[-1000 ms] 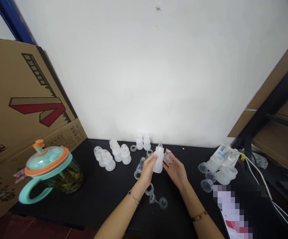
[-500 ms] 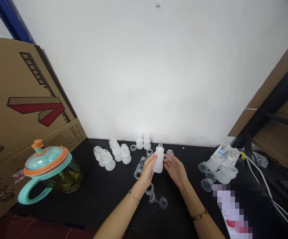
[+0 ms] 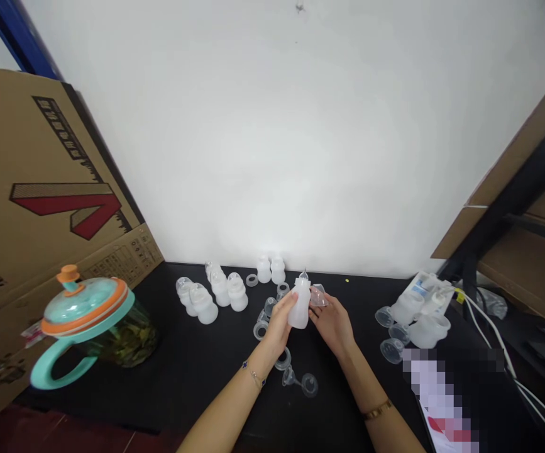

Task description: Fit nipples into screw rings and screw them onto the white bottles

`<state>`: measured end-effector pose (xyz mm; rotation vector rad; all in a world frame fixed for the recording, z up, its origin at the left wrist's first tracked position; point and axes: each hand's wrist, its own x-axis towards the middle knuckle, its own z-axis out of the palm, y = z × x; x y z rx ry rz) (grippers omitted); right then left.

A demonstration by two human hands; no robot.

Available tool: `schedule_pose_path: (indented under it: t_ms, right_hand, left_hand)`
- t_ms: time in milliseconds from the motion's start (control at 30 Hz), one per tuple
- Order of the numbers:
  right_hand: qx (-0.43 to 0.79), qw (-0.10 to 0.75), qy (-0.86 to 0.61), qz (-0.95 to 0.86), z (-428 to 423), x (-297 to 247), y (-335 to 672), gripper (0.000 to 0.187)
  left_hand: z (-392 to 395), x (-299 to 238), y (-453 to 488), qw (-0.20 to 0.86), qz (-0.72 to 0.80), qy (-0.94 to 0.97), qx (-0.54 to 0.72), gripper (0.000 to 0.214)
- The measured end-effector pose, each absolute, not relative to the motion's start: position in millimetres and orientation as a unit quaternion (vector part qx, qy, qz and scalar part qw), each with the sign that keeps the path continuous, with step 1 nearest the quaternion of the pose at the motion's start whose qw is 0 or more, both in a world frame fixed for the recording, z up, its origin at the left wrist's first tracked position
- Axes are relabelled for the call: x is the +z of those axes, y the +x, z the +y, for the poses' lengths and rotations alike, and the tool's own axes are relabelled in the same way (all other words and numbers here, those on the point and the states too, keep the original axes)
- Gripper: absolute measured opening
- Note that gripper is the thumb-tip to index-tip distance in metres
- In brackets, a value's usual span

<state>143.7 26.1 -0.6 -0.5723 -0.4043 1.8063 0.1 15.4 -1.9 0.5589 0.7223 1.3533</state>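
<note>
My left hand [image 3: 278,325] is wrapped round a small translucent white bottle [image 3: 300,304], held upright above the black table [image 3: 197,371]. A clear teat sits on the bottle's top. My right hand [image 3: 331,323] is right beside the bottle and pinches a small clear cap [image 3: 318,296] between its fingertips. Several loose clear teats and rings [image 3: 295,379] lie on the table just under and in front of my hands.
A group of white bottles [image 3: 215,292] stands at the back left, two more [image 3: 271,270] by the wall. A teal and orange lidded jug [image 3: 93,330] and a cardboard box [image 3: 41,201] are at left. More bottles and clear caps [image 3: 411,318] lie at right, by white cables [image 3: 498,352].
My right hand has shifted the clear cap slightly, down and closer to the bottle's neck. The left hand and bottle have stayed almost still.
</note>
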Motion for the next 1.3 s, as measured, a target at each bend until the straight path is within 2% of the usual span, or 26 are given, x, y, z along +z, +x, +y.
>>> schedule_pose_path:
  t_ms: [300, 567, 767, 1300]
  right_hand:
    - [0.755, 0.581, -0.253, -0.166, 25.7, -0.9, 140.4, 0.015]
    - [0.721, 0.618, -0.270, -0.160, 26.1, 5.4, 147.5, 0.021]
    - [0.724, 0.605, -0.266, -0.197, 22.9, 2.5, 138.8, 0.023]
    - [0.705, 0.619, -0.294, -0.182, 25.6, 3.3, 144.9, 0.030]
  left_hand:
    - [14.8, 0.2, -1.0, 0.677, 0.319, 0.262, 0.609, 0.047]
    - [18.2, 2.2, -10.1, 0.653, 0.315, 0.236, 0.647, 0.040]
    - [17.3, -1.6, -4.5, 0.680, 0.310, 0.236, 0.621, 0.044]
    - [8.6, 12.2, -2.6, 0.639, 0.324, 0.305, 0.627, 0.048]
